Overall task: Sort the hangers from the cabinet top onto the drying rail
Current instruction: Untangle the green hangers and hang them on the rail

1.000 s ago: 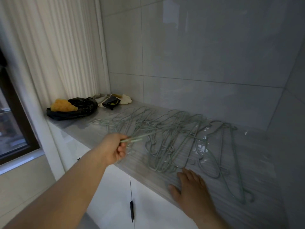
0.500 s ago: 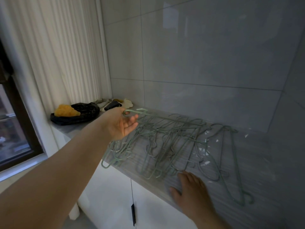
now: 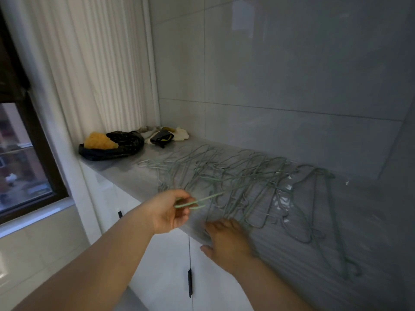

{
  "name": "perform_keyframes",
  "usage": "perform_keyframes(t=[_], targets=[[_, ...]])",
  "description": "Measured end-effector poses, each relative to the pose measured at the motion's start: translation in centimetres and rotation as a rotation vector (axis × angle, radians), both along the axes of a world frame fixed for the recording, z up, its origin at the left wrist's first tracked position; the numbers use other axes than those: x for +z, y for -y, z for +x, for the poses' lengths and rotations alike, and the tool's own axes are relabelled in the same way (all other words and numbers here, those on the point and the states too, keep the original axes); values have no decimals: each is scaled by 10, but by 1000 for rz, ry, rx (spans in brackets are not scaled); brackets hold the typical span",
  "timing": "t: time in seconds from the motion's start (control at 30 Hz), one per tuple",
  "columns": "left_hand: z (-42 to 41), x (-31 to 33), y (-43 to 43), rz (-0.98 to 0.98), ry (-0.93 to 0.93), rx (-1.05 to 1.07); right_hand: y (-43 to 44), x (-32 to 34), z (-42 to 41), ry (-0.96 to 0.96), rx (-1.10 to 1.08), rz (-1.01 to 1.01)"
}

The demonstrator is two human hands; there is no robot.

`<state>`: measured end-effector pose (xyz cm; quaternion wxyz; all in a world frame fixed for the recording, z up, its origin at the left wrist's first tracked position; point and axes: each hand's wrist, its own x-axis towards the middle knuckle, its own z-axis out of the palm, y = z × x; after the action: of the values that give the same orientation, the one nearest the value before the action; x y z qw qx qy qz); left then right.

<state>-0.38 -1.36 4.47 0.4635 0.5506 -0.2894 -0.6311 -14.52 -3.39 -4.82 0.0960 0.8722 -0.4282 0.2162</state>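
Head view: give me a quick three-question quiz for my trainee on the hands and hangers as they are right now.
1. True or false: the left hand pinches a pale green hanger.
2. Where does the hanger pile lie? A: on the cabinet top. B: on the floor. C: on a rail.
3. Fill in: the yellow lump rests on the ___ bag.

Key: 1 true; 2 A; 3 black.
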Motion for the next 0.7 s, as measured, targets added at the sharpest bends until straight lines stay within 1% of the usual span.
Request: perform_keyframes(t=[0.03, 0.07, 0.17, 0.3, 0.4, 0.5, 0.6, 0.7], targets=[[-1, -4, 2, 18, 5, -9, 1, 1, 4, 1, -13, -23], [-2, -8, 4, 34, 25, -27, 3, 0, 7, -33, -44, -6], [-5, -16, 12, 55, 104, -85, 7, -4, 11, -101, -131, -87], [0, -16, 16, 43, 121, -87, 15, -7, 6, -12, -239, -176], [8, -13, 18, 47, 140, -81, 20, -6, 1, -16, -322, -215], [11, -10, 17, 34, 175, -109, 19, -3, -2, 9, -355, -171], [11, -6, 12, 28, 212, -167, 23, 2, 0, 42, -379, -226], [17, -1, 6, 25, 232, -232, 25, 7, 2, 78, -417, -200]])
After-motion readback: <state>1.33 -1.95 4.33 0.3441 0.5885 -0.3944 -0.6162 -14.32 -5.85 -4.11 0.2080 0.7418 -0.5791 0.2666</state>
